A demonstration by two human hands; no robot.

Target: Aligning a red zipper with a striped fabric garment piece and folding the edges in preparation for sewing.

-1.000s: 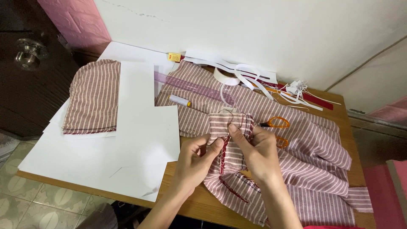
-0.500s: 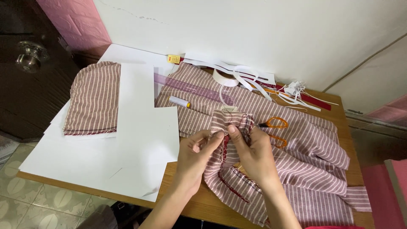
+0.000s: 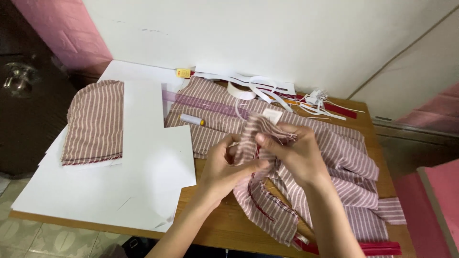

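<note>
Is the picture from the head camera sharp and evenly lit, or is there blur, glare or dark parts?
In the head view, light is soft and even on the wooden table and the white paper sheets, with no glare. The left hand and right hand, gripping the striped fabric, look slightly soft. The left edge is dim. The wall lines bend a little from the wide lens.
</note>
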